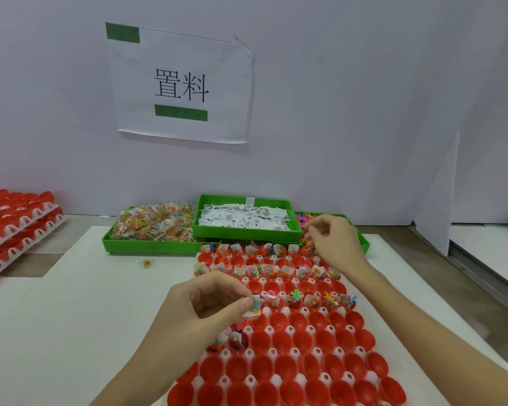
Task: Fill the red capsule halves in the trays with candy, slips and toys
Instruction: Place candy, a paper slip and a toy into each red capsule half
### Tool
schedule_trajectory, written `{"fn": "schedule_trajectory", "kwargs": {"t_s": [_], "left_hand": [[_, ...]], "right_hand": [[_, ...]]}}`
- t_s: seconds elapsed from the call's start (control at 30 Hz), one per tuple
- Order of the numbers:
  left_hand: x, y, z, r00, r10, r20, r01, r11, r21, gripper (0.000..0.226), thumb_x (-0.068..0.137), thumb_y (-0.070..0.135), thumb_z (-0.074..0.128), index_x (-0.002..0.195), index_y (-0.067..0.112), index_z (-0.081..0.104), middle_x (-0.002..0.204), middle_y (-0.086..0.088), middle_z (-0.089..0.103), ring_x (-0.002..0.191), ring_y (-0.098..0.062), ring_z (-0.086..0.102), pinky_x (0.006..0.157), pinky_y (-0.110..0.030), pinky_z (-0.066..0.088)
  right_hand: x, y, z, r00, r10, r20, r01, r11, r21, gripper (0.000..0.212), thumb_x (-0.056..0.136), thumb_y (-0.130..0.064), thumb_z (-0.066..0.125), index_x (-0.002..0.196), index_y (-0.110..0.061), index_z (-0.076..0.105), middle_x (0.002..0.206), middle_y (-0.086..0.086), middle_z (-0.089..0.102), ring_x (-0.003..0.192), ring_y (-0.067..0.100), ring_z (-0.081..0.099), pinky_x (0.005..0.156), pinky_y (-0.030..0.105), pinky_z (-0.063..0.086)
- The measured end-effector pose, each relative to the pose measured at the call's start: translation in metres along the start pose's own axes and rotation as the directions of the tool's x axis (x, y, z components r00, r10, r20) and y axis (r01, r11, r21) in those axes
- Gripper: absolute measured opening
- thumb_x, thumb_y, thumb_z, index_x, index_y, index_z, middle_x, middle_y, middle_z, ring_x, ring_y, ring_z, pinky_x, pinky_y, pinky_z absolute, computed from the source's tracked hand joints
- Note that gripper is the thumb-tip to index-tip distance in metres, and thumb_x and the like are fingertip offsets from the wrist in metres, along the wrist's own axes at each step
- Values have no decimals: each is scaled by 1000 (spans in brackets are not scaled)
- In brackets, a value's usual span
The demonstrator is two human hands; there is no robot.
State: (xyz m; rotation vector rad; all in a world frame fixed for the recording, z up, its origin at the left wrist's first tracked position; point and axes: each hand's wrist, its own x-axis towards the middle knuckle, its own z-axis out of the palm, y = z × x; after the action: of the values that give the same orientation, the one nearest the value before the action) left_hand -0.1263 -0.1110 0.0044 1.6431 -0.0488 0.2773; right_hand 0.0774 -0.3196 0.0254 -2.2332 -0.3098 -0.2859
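A white tray (305,310) of red capsule halves (302,338) lies in front of me. Its far rows hold candy packets, slips and small toys; the near rows are bare. My left hand (206,306) pinches a small bundle of a slip, a candy packet and a toy (254,306) just over the tray's left side. My right hand (333,240) hovers with curled fingers at the toy bin (361,244), beyond the tray's far right corner; what it holds is hidden.
Three green bins stand at the back: candy packets (156,222), white slips (244,216), coloured toys behind my right hand. Stacked trays of red halves (15,221) sit at the far left. A stray candy packet (146,263) lies on the white mat.
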Motion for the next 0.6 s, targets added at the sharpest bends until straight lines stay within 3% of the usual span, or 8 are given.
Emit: {"fn": "schedule_trajectory", "kwargs": {"t_s": [0.17, 0.23, 0.3, 0.4, 0.43, 0.5, 0.53, 0.6], "left_hand": [[1, 2, -3, 999, 25, -26, -25, 1000, -10, 14, 79, 26, 82, 90, 18, 80, 81, -8, 76, 73, -17, 74, 70, -18, 57], [2, 4, -5, 999, 36, -33, -37, 999, -19, 13, 79, 24, 81, 90, 17, 79, 80, -8, 76, 72, -16, 73, 70, -18, 56], [3, 5, -5, 998, 40, -40, -41, 999, -24, 13, 78, 24, 81, 88, 16, 79, 80, -8, 76, 72, -15, 72, 69, -16, 56], [3, 5, -6, 998, 45, -44, -46, 999, -12, 14, 77, 26, 81, 88, 17, 80, 82, -8, 76, 73, -12, 72, 68, -14, 54], [3, 4, -6, 998, 45, -43, -45, 999, -9, 15, 77, 27, 81, 89, 17, 80, 82, -7, 76, 74, -12, 72, 69, -14, 54], [3, 3, -7, 998, 42, -46, -42, 999, 1, 15, 78, 27, 82, 90, 18, 79, 83, -6, 76, 74, -12, 72, 69, -14, 54], [3, 3, -7, 998, 41, -48, -41, 999, 5, 15, 78, 27, 82, 90, 18, 79, 83, -6, 76, 75, -13, 73, 69, -15, 54], [3, 2, -7, 998, 40, -54, -40, 999, 8, 15, 78, 27, 82, 91, 19, 79, 83, -5, 77, 75, -13, 73, 70, -15, 55]], "right_hand": [[61, 32, 5, 1000, 25, -14, -28, 968, -251, 18, 100, -14, 63, 108, -6, 76, 103, 12, 76, 83, 19, 66, 75, 25, 47], [72, 38, 8, 998, 11, 57, 9, 945, -327, 18, 99, -19, 66, 107, -8, 78, 105, 12, 76, 88, 23, 68, 68, 23, 44], [80, 39, 13, 990, 32, 135, 24, 918, -396, 23, 96, -29, 70, 103, -10, 79, 100, 10, 76, 87, 27, 71, 60, 25, 44], [87, 38, 24, 981, 88, 172, 15, 852, -523, 31, 90, -34, 77, 87, -3, 76, 84, 11, 74, 74, 23, 67, 65, 33, 53], [88, 37, 28, 984, 99, 149, 2, 826, -564, 33, 89, -33, 78, 76, -4, 68, 74, 9, 68, 66, 21, 62, 57, 33, 51], [89, 37, 34, 988, 125, 93, -46, 805, -591, 45, 89, -28, 79, 63, -11, 47, 61, 3, 51, 53, 14, 46, 43, 27, 33], [90, 36, 37, 986, 145, 83, -71, 810, -582, 47, 89, -25, 79, 62, -12, 43, 60, 2, 47, 52, 13, 42, 42, 26, 27], [90, 36, 36, 980, 187, 66, -117, 815, -568, 39, 89, -21, 79, 65, -10, 50, 63, 4, 51, 55, 14, 47, 43, 26, 31]]}}
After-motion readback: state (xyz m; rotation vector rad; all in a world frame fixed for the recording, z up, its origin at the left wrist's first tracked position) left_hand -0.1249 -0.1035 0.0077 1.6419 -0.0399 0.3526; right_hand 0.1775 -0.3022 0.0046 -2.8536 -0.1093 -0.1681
